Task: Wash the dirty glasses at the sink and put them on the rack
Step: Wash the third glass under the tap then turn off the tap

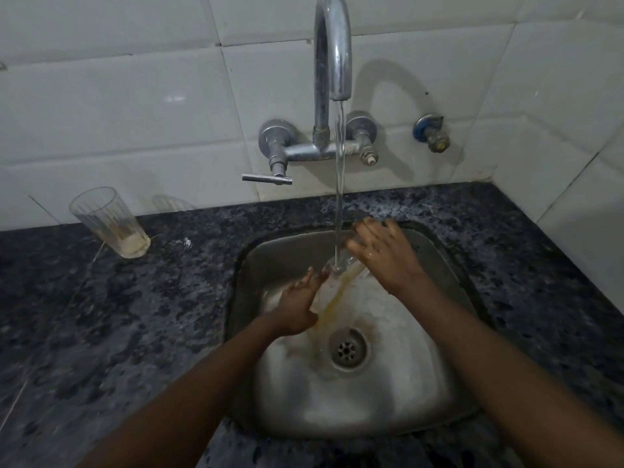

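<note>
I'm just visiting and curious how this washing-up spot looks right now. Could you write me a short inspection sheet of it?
Surface: dark speckled stone counter around a steel sink; yellowish water runs to the drain.
Job's things: a glass under the stream, tilted, held between both hands; a dirty glass upright on the counter, left, with residue at its bottom. No rack in view.
Clutter: nothing seen.
Hands: left hand and right hand lie against the glass with fingers spread; grip unclear.
Cables: nothing seen.
Surroundings: white tiled wall, running tap, lever handle, spare valve.
</note>
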Motion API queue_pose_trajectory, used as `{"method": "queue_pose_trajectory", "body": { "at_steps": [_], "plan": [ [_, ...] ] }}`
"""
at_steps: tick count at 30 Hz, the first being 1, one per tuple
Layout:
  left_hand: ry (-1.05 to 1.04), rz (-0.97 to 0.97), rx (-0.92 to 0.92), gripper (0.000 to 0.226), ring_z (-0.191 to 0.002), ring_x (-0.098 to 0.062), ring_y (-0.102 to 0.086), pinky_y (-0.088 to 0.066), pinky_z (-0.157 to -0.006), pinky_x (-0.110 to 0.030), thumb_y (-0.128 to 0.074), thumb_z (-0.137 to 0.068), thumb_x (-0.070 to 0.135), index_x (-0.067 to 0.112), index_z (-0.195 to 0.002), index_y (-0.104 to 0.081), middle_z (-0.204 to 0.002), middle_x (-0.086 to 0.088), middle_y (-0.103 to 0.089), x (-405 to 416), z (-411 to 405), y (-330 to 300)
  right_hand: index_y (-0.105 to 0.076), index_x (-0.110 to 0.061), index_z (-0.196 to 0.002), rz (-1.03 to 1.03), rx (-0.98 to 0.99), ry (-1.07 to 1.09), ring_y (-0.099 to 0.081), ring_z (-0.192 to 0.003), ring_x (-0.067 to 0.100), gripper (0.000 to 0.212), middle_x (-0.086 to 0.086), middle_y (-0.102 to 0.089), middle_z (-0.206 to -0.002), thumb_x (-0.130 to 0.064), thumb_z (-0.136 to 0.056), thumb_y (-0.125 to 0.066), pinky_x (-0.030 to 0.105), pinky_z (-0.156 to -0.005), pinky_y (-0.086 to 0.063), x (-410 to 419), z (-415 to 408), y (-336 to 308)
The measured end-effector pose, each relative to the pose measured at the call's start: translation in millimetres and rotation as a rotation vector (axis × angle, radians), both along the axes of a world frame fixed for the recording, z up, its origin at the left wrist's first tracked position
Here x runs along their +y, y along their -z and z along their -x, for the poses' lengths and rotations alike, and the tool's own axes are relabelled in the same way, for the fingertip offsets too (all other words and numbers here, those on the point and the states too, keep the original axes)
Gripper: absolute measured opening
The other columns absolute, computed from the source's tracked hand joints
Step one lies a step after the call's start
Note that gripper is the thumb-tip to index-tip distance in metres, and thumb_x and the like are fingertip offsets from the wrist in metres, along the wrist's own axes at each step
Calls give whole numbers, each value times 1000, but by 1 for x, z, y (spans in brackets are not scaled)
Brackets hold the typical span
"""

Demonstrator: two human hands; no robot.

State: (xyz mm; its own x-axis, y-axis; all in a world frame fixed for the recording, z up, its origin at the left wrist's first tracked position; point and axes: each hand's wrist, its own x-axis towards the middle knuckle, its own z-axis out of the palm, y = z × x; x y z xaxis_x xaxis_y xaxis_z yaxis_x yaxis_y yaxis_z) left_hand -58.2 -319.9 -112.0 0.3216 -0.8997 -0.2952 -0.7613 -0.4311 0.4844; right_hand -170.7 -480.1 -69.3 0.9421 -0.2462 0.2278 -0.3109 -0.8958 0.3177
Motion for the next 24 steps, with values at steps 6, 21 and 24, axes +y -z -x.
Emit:
{"method": "queue_pose_trajectory", "body": {
  "at_steps": [6,21,24],
  "plan": [
    [-564,526,1187,64,-125,-26,-47,-44,-79,-30,-41,-60,-27,0,-117,-57,-131,-14,-56,-21,22,-52,-44,-17,-128,-403,-144,181,-38,-131,29,60,9,-42,-139,1,-73,-64,51,-100,-35,23,-1,6],
    [382,91,-316,58,-124,-26,-50,-35,-111,-37,-60,-67,14,10,-124,-54,-130,-13,-57,-22,6,-57,-40,-14,-136,-794,-258,123,-35,-132,28,73,8,-40,-142,-11,-71,-72,47,-93,-47,20,-2,8],
    [-137,231,749,38,-110,-33,-58,-45,-100,-46,-54,-77,12,0,-113,-60,-117,-21,-62,-35,21,-71,-42,-15,-132,-769,-274,167,-32,-130,28,68,5,-38,-141,-14,-71,-72,46,-84,-50,22,-3,12]
  ]
}}
